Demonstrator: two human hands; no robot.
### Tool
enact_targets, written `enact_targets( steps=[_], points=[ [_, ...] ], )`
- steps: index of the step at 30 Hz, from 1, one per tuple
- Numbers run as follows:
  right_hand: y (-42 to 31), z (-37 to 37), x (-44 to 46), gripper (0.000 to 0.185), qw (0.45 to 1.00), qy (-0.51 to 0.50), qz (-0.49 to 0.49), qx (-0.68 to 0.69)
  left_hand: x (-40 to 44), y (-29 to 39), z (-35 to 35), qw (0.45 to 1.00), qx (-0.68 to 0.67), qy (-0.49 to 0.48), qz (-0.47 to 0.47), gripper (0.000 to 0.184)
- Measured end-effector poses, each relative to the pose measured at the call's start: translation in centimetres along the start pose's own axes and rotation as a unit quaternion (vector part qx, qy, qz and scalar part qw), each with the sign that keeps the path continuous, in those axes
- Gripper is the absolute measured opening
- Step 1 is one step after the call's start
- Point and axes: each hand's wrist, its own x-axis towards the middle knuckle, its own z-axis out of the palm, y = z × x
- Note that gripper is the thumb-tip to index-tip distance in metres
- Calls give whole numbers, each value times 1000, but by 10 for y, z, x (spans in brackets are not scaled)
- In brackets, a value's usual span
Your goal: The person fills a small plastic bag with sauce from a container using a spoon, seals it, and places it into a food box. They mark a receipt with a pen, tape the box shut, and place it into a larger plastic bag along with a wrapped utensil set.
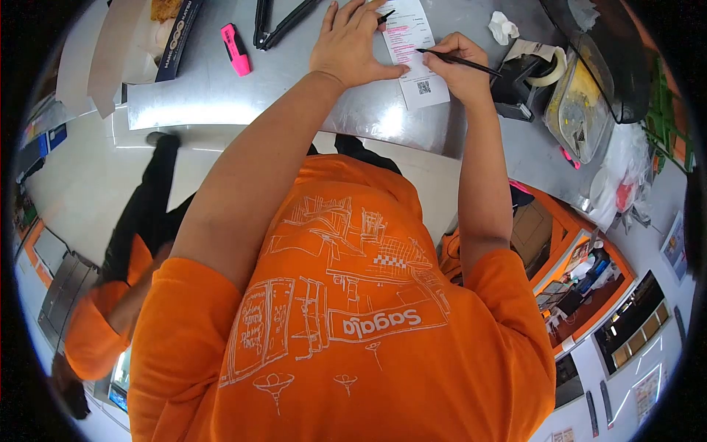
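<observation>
A printed receipt (412, 62) with pink highlighter marks and a QR code lies on the metal table. My left hand (350, 46) rests flat on the table at its left, with fingers stretched and the thumb on the paper's edge. A small black piece (386, 16), perhaps a pen cap, shows at the left fingertips; whether they grip it is unclear. My right hand (462, 68) is closed around a slim black pen (471, 65), its tip touching or just above the printed lines.
A pink highlighter (236, 50), black tongs (283, 26) and a food box (179, 37) lie left. At right are a tape dispenser (519, 92), crumpled tissue (503, 28) and a clear plastic container (582, 110). Another person in an orange shirt (96, 324) is behind on the left.
</observation>
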Motion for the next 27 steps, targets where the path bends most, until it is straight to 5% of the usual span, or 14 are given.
enact_targets(
  steps=[27],
  points=[
    [-3,9,18,20,997,57,23,43,0,0,2,1000,6,10,9,114]
  ],
)
